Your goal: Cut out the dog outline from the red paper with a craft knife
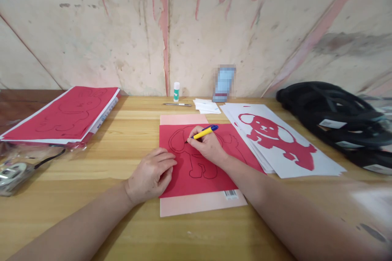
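Note:
A sheet of red paper [180, 183] with a dog outline drawn in dark lines lies in front of me. My right hand [208, 143] is closed around a yellow pen [203, 132] with a blue end, its tip at the drawn dog's head near the ear. At the paper's left edge rests my left hand [153, 173], loosely bent, with the thumb apart from the fingers and nothing in it. Beneath the red paper, a pale pink pad [196, 208] with a barcode sticks out at top and bottom.
On the right, white sheets [324, 161] bear a red cut-paper dog [275, 138], beside a black bag-like item [330, 118]. A glue stick [176, 91], slim pen [177, 105], white papers [208, 107] and blurred phone-like object [224, 83] stand behind. Left: stacked red sheets [61, 118], tape measure [15, 175].

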Motion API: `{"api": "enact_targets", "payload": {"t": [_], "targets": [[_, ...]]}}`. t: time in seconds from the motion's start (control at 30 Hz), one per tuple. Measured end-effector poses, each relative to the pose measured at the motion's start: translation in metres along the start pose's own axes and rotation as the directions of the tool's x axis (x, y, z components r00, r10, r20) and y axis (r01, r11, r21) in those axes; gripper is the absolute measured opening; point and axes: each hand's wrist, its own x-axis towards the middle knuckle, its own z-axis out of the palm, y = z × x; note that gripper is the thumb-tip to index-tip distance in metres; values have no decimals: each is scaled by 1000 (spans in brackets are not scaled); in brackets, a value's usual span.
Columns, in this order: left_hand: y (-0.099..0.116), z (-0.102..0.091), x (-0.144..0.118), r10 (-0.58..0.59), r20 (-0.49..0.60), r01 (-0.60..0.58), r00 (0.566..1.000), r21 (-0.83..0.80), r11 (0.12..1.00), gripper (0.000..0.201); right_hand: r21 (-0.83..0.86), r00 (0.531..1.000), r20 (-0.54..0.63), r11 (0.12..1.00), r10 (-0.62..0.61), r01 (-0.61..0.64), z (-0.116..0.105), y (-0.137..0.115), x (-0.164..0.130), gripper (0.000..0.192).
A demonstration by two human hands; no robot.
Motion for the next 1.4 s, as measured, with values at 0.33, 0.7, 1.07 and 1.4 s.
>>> {"api": "enact_targets", "payload": {"t": [0.33, 0.7, 1.07, 1.4], "targets": [[-1, 2, -2, -17, 28, 17, 999, 9, 1000, 27, 0, 1000, 5, 1000, 6, -6, 0, 1, -1, 6], [-1, 2, -1, -10, 32, 10, 999, 13, 1000, 26, 10, 1000, 23, 1000, -3, 3, 0, -2, -1, 9], [-1, 1, -1, -11, 38, 10, 999, 19, 1000, 26, 9, 999, 35, 1000, -1, 0, -1, 1, -1, 8], [-1, 1, 0, -7, 25, 7, 1000, 16, 1000, 26, 20, 999, 32, 1000, -3, 3, -1, -2, -1, 9]]}}
